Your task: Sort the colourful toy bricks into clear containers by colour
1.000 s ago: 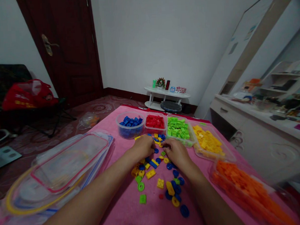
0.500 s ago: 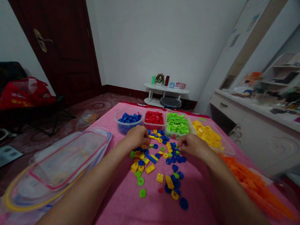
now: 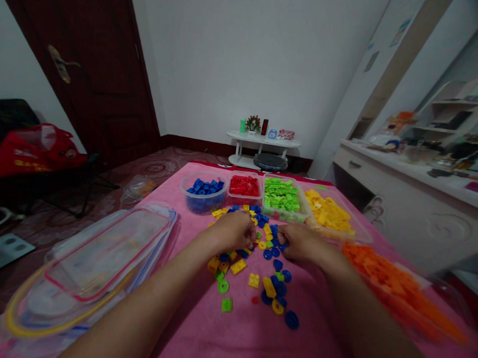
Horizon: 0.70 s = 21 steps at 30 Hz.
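Observation:
A loose pile of small blue, yellow and green bricks (image 3: 262, 262) lies on the pink cloth (image 3: 238, 337). My left hand (image 3: 234, 231) rests on the pile's left part with its fingers curled down onto the pieces. My right hand (image 3: 300, 240) sits at the pile's right edge, fingers bent in a pinch over blue pieces. What either hand holds is hidden under the fingers. Behind the pile stand a tub of blue bricks (image 3: 202, 193), a tub of red bricks (image 3: 244, 187), a tub of green bricks (image 3: 281, 197) and a tray of yellow bricks (image 3: 330, 213).
A tray of orange bricks (image 3: 390, 283) lies along the right edge. Stacked clear lids (image 3: 100, 261) lie on the left. A white cabinet (image 3: 402, 209) stands to the right, a low white shelf (image 3: 263, 146) by the far wall, a dark door (image 3: 87, 75) at the back left.
Both hands drew back toward me from near the tubs and came closer together over the pile. The view tilted slightly.

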{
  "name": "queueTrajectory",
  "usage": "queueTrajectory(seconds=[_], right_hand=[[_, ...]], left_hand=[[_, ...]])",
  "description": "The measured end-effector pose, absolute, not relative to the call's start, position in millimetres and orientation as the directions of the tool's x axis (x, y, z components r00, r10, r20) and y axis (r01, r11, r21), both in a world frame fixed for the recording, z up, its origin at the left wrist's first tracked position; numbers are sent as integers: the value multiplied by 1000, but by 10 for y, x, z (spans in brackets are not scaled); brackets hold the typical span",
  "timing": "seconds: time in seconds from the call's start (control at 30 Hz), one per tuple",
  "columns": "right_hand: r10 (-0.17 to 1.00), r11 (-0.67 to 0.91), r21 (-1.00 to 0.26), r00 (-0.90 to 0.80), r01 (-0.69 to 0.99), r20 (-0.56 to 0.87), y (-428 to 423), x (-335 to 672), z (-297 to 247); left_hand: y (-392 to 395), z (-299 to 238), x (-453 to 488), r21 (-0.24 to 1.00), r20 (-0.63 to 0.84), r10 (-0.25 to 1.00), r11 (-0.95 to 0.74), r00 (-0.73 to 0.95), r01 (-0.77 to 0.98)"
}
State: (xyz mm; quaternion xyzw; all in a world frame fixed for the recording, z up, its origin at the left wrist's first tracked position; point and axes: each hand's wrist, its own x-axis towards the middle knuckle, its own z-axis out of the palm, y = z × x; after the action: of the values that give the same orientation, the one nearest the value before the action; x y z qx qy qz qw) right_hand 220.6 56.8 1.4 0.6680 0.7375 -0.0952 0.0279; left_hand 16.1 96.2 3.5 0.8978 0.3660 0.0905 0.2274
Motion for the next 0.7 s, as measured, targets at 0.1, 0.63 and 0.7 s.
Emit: queueTrajectory(seconds=[0.1, 0.63, 0.7], right_hand=[[973, 88, -122, -111, 989, -202, 586, 2282, 26], [918, 289, -399, -370, 870, -143, 564, 2210, -8], [924, 290, -370, -358, 882, -130, 553, 2160, -35]], left_hand=[[823, -43, 330, 464, 120, 629, -719, 768, 516], [835, -170, 437, 662, 77, 736, -542, 673, 517], [903, -106, 402, 882, -2, 810, -275, 587, 383]])
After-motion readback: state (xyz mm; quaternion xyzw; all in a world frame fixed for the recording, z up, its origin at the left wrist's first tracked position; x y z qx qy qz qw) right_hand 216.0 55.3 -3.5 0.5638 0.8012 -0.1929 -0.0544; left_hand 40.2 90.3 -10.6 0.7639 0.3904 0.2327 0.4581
